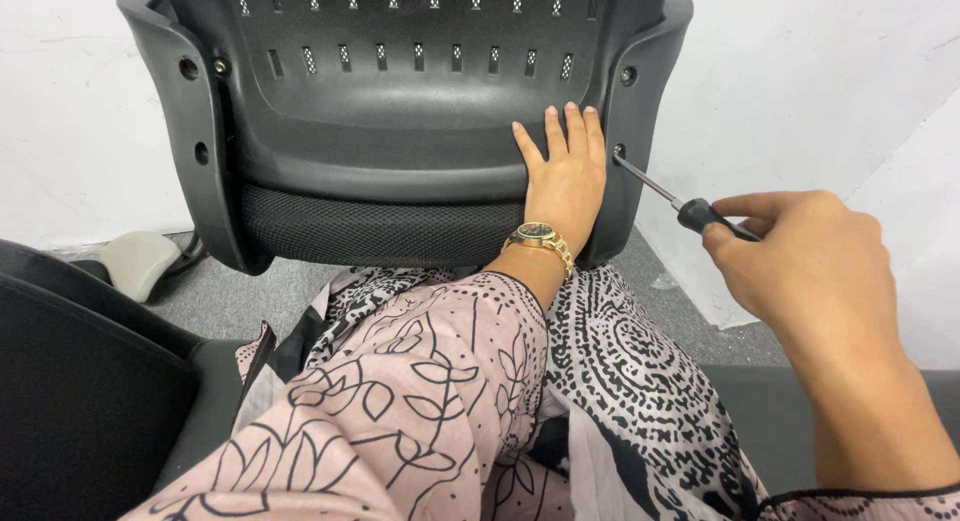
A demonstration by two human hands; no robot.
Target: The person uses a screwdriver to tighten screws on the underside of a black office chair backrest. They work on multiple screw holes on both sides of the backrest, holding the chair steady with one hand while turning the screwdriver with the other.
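Note:
A black plastic chair backrest (400, 91) with slotted vents and a mesh pad stands upright in front of me. My left hand (562, 171), with a gold wristwatch, lies flat against its lower right side, fingers pointing up. My right hand (800, 256) grips a black-handled screwdriver (690, 209). The metal shaft's tip sits in a screw hole (619, 153) on the backrest's right side frame, just right of my left fingers.
A black chair seat (80, 381) lies at lower left. A pale grey rounded object (140, 261) rests on the grey carpet (230, 296) behind it. White walls (800, 71) stand behind and to the right. Pink patterned cloth covers my lap.

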